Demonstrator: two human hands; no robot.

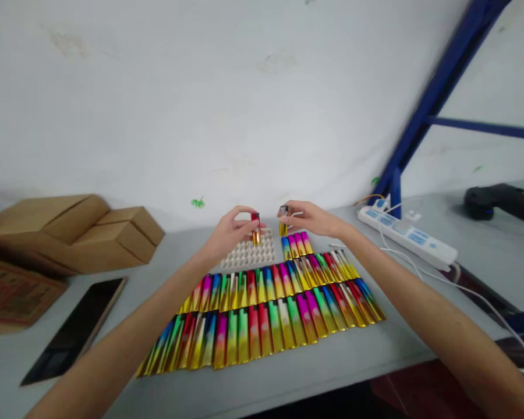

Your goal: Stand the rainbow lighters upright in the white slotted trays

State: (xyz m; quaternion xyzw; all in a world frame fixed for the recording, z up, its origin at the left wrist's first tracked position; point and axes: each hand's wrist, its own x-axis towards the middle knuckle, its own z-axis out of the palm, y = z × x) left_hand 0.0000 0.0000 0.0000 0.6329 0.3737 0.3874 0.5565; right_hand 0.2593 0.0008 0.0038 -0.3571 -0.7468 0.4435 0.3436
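Note:
My left hand (233, 233) is closed on a red-and-gold lighter (256, 230), held upright over a white tray with rows of round holes (253, 253). To its right, my right hand (308, 217) pinches a silver-and-gold lighter (283, 224) with a dark top, also upright. Below the hands, shiny lighters in several colours fading to gold lie side by side in a middle row (266, 285) and a front row (262, 331). A short group of lighters (297, 245) lies just under my right hand. My left forearm hides the left ends of the rows.
Cardboard boxes (126, 235) stand at the left, with a dark flat tablet-like device (76, 329) nearer me. At the right are a white power strip (406, 235) with cables, a blue metal frame (432, 99) and a black handheld device (502, 201). A white wall (201, 105) rises behind.

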